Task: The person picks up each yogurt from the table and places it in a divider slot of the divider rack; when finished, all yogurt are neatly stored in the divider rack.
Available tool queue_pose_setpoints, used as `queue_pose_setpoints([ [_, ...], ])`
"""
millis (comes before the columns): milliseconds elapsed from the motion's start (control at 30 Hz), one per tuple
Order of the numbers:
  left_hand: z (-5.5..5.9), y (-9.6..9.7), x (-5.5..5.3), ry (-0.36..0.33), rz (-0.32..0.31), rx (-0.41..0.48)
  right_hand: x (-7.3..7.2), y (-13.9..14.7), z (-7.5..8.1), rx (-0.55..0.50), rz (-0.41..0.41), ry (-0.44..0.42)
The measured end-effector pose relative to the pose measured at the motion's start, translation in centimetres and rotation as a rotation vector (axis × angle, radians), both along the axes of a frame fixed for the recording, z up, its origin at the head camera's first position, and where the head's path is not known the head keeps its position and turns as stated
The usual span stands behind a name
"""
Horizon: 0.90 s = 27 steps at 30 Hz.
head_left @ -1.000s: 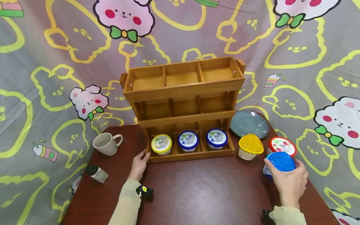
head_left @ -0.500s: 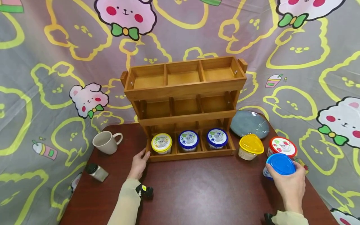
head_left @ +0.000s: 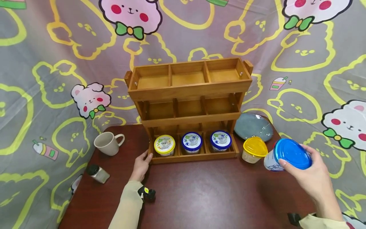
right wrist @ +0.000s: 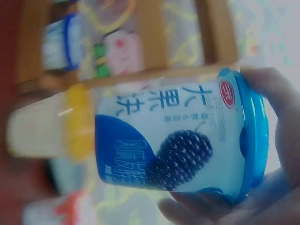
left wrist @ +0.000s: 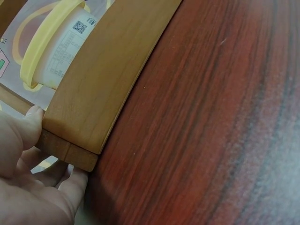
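My right hand (head_left: 315, 176) holds a yogurt cup (head_left: 293, 154) with a blue lid, raised off the table and tilted. In the right wrist view the cup (right wrist: 168, 140) shows a blackberry picture, with fingers and thumb around its lid end. My left hand (head_left: 140, 167) grips the lower left front corner of a three-tier wooden shelf (head_left: 190, 90); the left wrist view shows thumb above and fingers below the wood (left wrist: 93, 89). On the bottom tier stand a yellow-lidded cup (head_left: 164, 144) at left, a dark-blue-lidded cup (head_left: 192, 142) in the middle and another dark-blue-lidded cup (head_left: 220, 141) at right.
A yellow-lidded cup (head_left: 254, 149) stands right of the shelf, before a grey-blue plate (head_left: 253, 125). A red-lidded cup (right wrist: 56, 208) is mostly hidden in the head view. At left are a mug (head_left: 107, 143) and a black-capped jar (head_left: 98, 174).
My right hand has lifted the blue-lidded cup from beside the red-lidded one, moved it slightly right and tilted it. The left hand stays on the shelf corner.
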<state>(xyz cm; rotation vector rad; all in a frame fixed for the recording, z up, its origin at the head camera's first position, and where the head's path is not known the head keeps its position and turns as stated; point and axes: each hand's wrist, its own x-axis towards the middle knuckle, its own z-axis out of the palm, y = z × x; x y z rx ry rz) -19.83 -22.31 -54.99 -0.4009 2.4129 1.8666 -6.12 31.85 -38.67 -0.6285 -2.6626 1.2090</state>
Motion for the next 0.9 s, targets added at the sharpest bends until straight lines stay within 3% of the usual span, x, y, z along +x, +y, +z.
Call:
queue_pose_setpoints([
  [233, 0.0, -0.2, 0.1, 0.003, -0.001, 0.006, -1.3, -1.9, 7.0, 0.047, 0.168, 0.194],
  [467, -0.2, -0.3, 0.0, 0.014, -0.003, 0.008, -3.5, -4.6, 14.0, 0.057, 0.356, 0.305],
  [600, -0.4, -0.5, 0.0, 0.024, -0.001, 0.01, -5.7, -7.1, 17.9, 0.048, 0.445, 0.327],
  [800, -0.3, -0.7, 0.1, 0.045, -0.003, -0.022, -10.3, -12.4, 22.9, -0.104, 0.66, 0.374],
  [900, -0.3, -0.5, 0.2, 0.044, -0.016, -0.027, -12.7, -15.7, 25.2, -0.121, 0.736, 0.365],
])
